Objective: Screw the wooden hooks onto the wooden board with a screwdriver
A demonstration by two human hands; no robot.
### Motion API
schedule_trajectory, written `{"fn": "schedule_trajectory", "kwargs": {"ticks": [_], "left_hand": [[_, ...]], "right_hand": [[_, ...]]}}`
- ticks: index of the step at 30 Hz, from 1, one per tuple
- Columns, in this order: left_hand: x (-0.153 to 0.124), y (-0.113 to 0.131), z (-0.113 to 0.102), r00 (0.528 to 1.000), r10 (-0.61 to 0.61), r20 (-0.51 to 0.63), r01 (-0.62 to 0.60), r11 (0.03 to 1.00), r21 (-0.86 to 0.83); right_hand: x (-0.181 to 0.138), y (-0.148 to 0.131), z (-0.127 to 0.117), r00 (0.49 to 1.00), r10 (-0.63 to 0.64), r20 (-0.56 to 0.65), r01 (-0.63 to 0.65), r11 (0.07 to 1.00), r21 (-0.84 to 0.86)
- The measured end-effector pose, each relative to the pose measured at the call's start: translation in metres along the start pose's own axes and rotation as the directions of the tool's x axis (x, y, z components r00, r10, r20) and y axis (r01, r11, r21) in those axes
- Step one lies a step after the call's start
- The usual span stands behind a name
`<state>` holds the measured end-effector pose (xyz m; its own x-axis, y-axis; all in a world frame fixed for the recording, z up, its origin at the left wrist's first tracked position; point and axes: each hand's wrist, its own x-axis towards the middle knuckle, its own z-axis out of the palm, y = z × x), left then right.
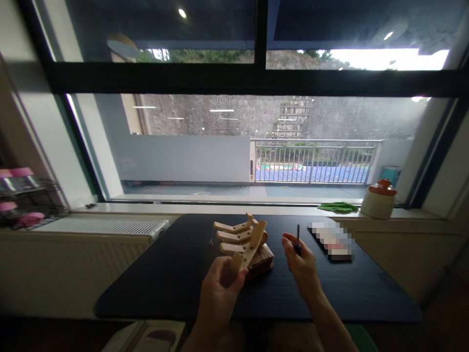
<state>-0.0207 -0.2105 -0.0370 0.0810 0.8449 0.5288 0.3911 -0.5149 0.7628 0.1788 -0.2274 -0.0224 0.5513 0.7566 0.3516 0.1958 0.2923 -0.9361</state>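
Observation:
My left hand (219,283) is closed around the near end of a pale wooden rack (253,248), whose bar slants up and away from me. Several bent wooden arms with dark holes stick out to its left. Beneath the rack lies a brown, ridged block (264,258), partly hidden by it. In my right hand (303,266) is a small screwdriver (298,235), its dark shaft pointing upward, held apart from the rack on the right. A few tiny screws (211,242) seem to lie on the table left of the rack.
The dark table (157,274) stands against a window sill. A phone-like flat object (331,242), blurred out, lies at the right. On the sill are a green cloth (337,208) and a jar with an orange lid (379,200). A radiator (91,259) stands at the left.

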Motion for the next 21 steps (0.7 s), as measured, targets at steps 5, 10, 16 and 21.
{"fn": "schedule_trajectory", "kwargs": {"ticks": [5, 10, 16, 21], "left_hand": [[-0.005, 0.024, 0.024, 0.989, 0.150, -0.017, -0.148, 0.985, 0.090], [-0.005, 0.042, 0.045, 0.954, 0.291, 0.072, -0.294, 0.955, 0.032], [-0.008, 0.043, 0.024, 0.969, 0.134, 0.209, -0.084, 0.968, -0.235], [0.009, 0.032, 0.011, 0.922, -0.224, 0.315, 0.347, 0.841, -0.416]], "right_hand": [[-0.046, -0.024, 0.010, 0.981, -0.065, 0.183, 0.069, 0.998, -0.015], [-0.050, -0.032, 0.019, 0.980, -0.041, 0.197, 0.033, 0.999, 0.042], [-0.016, -0.028, -0.017, 0.973, -0.025, 0.229, 0.052, 0.992, -0.113], [-0.009, -0.048, -0.041, 0.851, -0.090, 0.517, 0.229, 0.950, -0.212]]}}
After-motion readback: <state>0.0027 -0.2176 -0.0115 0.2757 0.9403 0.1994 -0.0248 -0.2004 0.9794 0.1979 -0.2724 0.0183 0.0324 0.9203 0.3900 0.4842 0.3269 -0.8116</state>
